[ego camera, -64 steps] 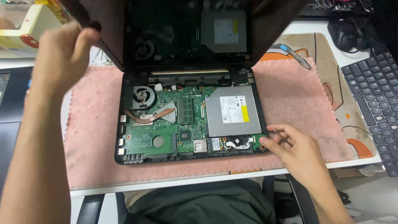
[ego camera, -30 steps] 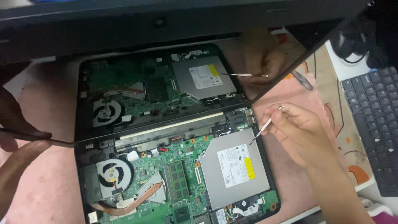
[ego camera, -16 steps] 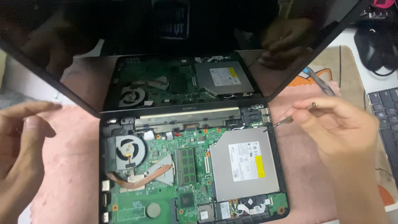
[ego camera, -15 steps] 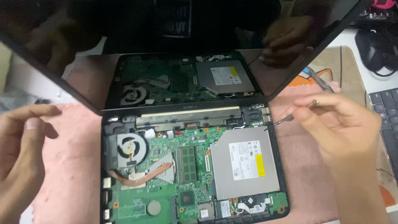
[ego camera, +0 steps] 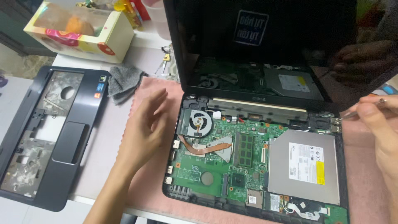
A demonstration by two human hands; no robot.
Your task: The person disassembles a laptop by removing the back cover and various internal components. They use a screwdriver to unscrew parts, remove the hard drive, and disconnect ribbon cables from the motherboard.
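I am hovering my left hand (ego camera: 143, 124) open above the pink mat (ego camera: 141, 182), fingers spread and gripping nothing, just beside the left edge of the opened laptop (ego camera: 257, 166). My right hand (ego camera: 379, 124) is closing its fingers on a thin metal tool (ego camera: 352, 113), whose tip is pointing at the laptop's right hinge corner (ego camera: 333, 122); whether the tip is touching the hinge I cannot tell.

The laptop is lying on the pink mat in the middle of the bench (ego camera: 103, 145), with its top cover off and its insides showing. The dark screen (ego camera: 265, 41) is standing upright behind the base and is mirroring the parts and my right hand. Inside, the round fan (ego camera: 199, 123) is sitting at the upper left, with a copper heat pipe (ego camera: 205, 148) curving away from it across the green circuit board (ego camera: 199, 170). The memory module (ego camera: 244, 149) is lying near the middle, and the silver optical drive (ego camera: 302, 166) is filling the right side.

To the left of the mat, well apart from the laptop, the removed palm-rest cover (ego camera: 45, 137) is lying face up on the bench. A grey cloth (ego camera: 124, 82) is lying crumpled between that cover and the mat's top corner. Behind it, a cardboard box with a clear window (ego camera: 78, 29) is standing at the far left of the bench.
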